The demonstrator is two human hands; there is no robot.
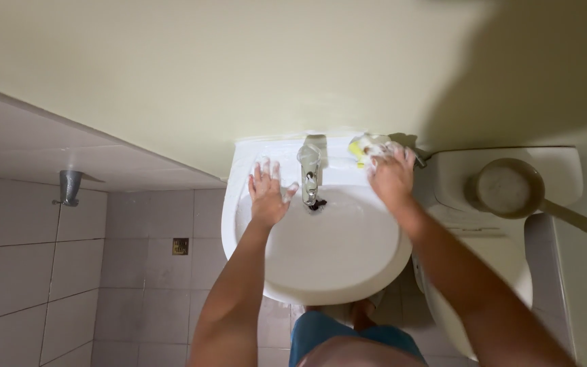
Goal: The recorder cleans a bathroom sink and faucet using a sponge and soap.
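Head view shows our right hand (393, 178) clamped on a soapy yellow sponge (365, 148) at the sink (334, 272) rim, right of the faucet (309, 173); our left hand (268, 194) rests spread flat, left of it.

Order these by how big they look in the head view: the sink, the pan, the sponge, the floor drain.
1. Sink, clearly largest.
2. Pan on the toilet tank.
3. Sponge, partly hidden by the right hand.
4. Floor drain, which lies farther away, so its rank against the sponge is unsure.
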